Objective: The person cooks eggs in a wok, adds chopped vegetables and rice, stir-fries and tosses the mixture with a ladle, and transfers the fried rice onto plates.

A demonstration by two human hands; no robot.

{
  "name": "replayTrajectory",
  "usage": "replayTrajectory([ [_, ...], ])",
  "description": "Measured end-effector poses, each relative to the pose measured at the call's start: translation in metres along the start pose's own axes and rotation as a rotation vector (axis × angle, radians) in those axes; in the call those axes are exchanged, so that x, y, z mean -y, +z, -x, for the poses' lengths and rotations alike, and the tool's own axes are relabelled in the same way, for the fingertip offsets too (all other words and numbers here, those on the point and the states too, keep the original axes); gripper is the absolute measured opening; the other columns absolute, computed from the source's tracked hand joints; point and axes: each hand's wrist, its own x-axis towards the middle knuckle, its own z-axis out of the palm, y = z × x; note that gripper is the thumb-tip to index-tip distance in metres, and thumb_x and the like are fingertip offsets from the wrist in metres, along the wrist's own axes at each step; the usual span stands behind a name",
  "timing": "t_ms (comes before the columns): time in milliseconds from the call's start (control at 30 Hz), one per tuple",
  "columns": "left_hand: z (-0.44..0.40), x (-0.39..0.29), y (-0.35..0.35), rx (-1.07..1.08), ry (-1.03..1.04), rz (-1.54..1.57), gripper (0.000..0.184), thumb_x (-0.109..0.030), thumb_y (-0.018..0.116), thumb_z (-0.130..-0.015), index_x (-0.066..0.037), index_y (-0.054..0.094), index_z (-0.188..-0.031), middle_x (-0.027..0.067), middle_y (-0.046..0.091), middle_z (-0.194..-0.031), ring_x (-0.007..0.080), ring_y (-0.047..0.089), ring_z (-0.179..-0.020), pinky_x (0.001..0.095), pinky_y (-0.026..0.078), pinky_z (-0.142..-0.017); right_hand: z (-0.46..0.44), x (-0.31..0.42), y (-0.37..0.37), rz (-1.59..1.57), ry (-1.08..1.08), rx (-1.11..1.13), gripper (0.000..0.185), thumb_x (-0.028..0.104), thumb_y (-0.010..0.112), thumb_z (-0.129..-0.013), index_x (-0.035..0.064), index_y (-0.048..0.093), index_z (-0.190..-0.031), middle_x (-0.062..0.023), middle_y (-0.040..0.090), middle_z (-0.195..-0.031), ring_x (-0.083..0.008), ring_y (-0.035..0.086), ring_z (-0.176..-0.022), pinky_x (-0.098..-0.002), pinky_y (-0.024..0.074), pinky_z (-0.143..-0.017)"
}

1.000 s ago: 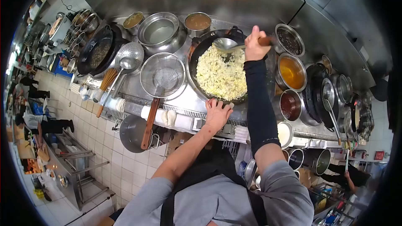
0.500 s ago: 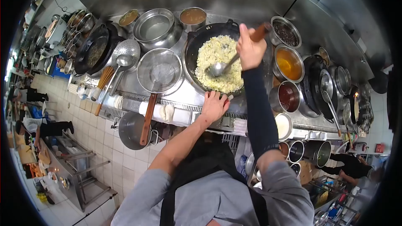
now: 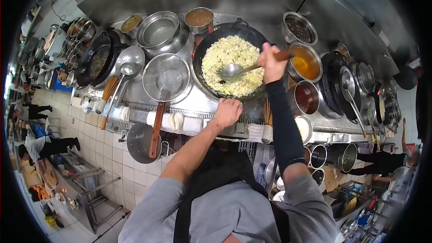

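A black wok (image 3: 211, 36) full of fried rice with bits of egg (image 3: 234, 51) sits on the stove. My right hand (image 3: 272, 65) is closed around the wooden-handled ladle (image 3: 231, 71), whose metal bowl rests in the rice left of the hand. At the wok's near edge, my left hand (image 3: 228, 111) has its fingers curled over the rim or handle; the exact grip is hidden beneath the hand.
A wire strainer (image 3: 166, 78) and a perforated skimmer (image 3: 130, 58) lie to the left. Pots of liquid stand behind; an orange-liquid bowl (image 3: 306, 65), a red sauce pot (image 3: 307, 98) and more woks (image 3: 335, 81) are at right. Co-workers (image 3: 389, 159) stand at both sides.
The wok has tilted or shifted and the rice has spread about in it. The ladle handle has swung lower and flatter with my right hand. My left hand stays at the near edge.
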Motion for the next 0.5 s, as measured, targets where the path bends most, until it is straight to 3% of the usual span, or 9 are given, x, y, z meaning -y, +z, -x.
replayTrajectory([
  [33, 0.0, 0.002, 0.001, 0.024, -0.004, -0.016, 0.024, -0.028, 0.06, -0.104, -0.008, 0.065, -0.091, 0.0133, 0.07, -0.09, 0.0329, 0.068, -0.091, 0.0479, 0.044, -0.09, 0.002, 0.024, 0.0, -0.099, 0.017, 0.08, 0.042, 0.016, 0.066, -0.108, 0.01, 0.045, -0.071, 0.0018, 0.049, -0.062, -0.0081, 0.046, -0.055, -0.0293, 0.0393, -0.054],
  [133, -0.003, 0.005, 0.0, 0.131, -0.016, -0.075, 0.027, -0.031, 0.058, -0.106, -0.009, 0.066, -0.093, 0.0124, 0.071, -0.09, 0.0318, 0.069, -0.091, 0.047, 0.046, -0.088, 0.06, 0.038, -0.006, 0.274, -0.128, 0.291, 0.037, 0.015, 0.065, -0.107, 0.0086, 0.05, -0.074, 0.001, 0.055, -0.065, -0.0081, 0.049, -0.057, -0.028, 0.0404, -0.055],
  [167, 0.004, 0.004, -0.003, 0.167, -0.021, -0.067, 0.027, -0.032, 0.058, -0.106, -0.009, 0.066, -0.093, 0.0121, 0.071, -0.09, 0.0319, 0.069, -0.09, 0.0468, 0.047, -0.088, 0.056, 0.013, -0.02, 0.476, -0.369, 0.275, 0.035, 0.015, 0.062, -0.109, 0.0076, 0.052, -0.076, 0.0006, 0.058, -0.067, -0.0085, 0.05, -0.057, -0.0272, 0.0422, -0.058],
  [267, 0.002, 0.006, -0.007, 0.184, 0.009, -0.052, 0.027, -0.033, 0.058, -0.107, -0.01, 0.067, -0.095, 0.0116, 0.072, -0.088, 0.0325, 0.07, -0.088, 0.0463, 0.049, -0.086, -0.002, 0.012, -0.067, -0.013, 0.029, 0.062, 0.03, 0.012, 0.058, -0.109, 0.0078, 0.056, -0.08, 0.0017, 0.053, -0.066, -0.0093, 0.049, -0.059, -0.0275, 0.0417, -0.059],
  [333, -0.004, 0.012, -0.001, 0.112, 0.058, -0.048, 0.027, -0.034, 0.058, -0.107, -0.011, 0.067, -0.095, 0.0114, 0.072, -0.087, 0.0333, 0.07, -0.086, 0.0462, 0.051, -0.085, -0.01, 0.028, -0.094, -0.062, -0.035, 0.268, 0.028, 0.014, 0.064, -0.108, 0.0047, 0.064, -0.081, -0.0026, 0.065, -0.075, -0.0122, 0.061, -0.069, -0.0285, 0.0498, -0.067],
  [400, -0.014, 0.013, -0.006, 0.111, 0.057, -0.024, 0.028, -0.034, 0.059, -0.107, -0.01, 0.067, -0.096, 0.0118, 0.073, -0.089, 0.0337, 0.071, -0.086, 0.0468, 0.051, -0.085, 0.027, 0.002, -0.059, 0.313, -0.357, 0.22, 0.016, 0.008, 0.073, -0.102, -0.0007, 0.07, -0.089, -0.0058, 0.07, -0.081, -0.0126, 0.066, -0.076, -0.0283, 0.0519, -0.071],
  [433, -0.006, 0.007, -0.008, 0.128, 0.052, -0.006, 0.028, -0.035, 0.059, -0.107, -0.01, 0.067, -0.096, 0.012, 0.073, -0.089, 0.0339, 0.071, -0.087, 0.0471, 0.052, -0.084, 0.014, 0.011, -0.058, 0.447, -0.151, 0.524, 0.014, 0.003, 0.074, -0.099, 0.0004, 0.068, -0.086, -0.0061, 0.07, -0.083, -0.0127, 0.066, -0.081, -0.0272, 0.0515, -0.072],
  [500, -0.004, 0.007, -0.003, 0.17, 0.029, -0.037, 0.027, -0.033, 0.059, -0.106, -0.01, 0.066, -0.095, 0.0126, 0.075, -0.087, 0.034, 0.072, -0.084, 0.0469, 0.052, -0.083, -0.042, -0.009, -0.035, 0.164, -0.14, 0.189, 0.026, 0.009, 0.075, -0.101, 0.0043, 0.062, -0.079, -0.002, 0.062, -0.073, -0.0108, 0.061, -0.068, -0.0263, 0.0476, -0.063],
])
